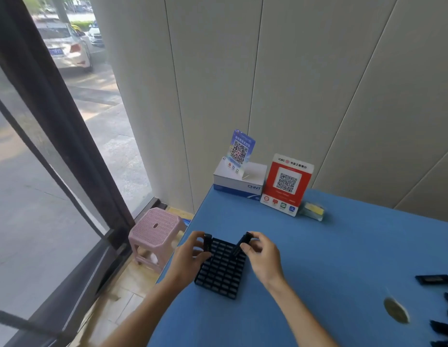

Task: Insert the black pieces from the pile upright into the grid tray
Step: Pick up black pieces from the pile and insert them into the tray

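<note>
Head view: your left hand (190, 249) pinches one black piece (207, 242) upright at the far left corner of the grid tray (219, 276), while your right hand (259, 249) grips a second black piece (241, 244) tilted over the tray's far right side. Stand that tilted piece straight before you press, line its lower end up with a single cell, then push down evenly. Seat the left one the same way. Most of the tray's cells look unfilled, and the pile (440, 309) lies well to the right of the tray at the picture's edge
</note>
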Motion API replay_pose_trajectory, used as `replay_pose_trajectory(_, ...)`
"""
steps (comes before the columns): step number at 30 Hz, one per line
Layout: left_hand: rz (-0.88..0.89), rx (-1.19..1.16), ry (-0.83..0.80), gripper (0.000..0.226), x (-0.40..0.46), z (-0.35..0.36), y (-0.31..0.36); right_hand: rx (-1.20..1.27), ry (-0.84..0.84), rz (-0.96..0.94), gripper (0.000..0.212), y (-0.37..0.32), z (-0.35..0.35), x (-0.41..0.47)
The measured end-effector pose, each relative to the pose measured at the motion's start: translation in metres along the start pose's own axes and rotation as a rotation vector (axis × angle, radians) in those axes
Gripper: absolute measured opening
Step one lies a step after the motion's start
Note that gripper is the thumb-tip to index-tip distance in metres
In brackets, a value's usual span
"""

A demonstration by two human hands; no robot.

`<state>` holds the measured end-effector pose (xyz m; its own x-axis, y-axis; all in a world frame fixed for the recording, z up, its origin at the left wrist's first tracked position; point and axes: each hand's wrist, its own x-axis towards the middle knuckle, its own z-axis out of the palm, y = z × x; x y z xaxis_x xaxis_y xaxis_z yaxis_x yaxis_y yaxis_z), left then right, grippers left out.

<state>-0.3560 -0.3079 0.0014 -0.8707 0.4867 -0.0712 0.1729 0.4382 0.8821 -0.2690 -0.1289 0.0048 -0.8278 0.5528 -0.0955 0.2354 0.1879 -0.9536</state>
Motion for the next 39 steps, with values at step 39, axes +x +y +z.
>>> replay_pose_trajectory(39,0.33,0.297,-0.197,0.043,0.071,-0.017,-0.011,-0.637,0.137,0.01,0.051,-0.011,0.037,-0.017)
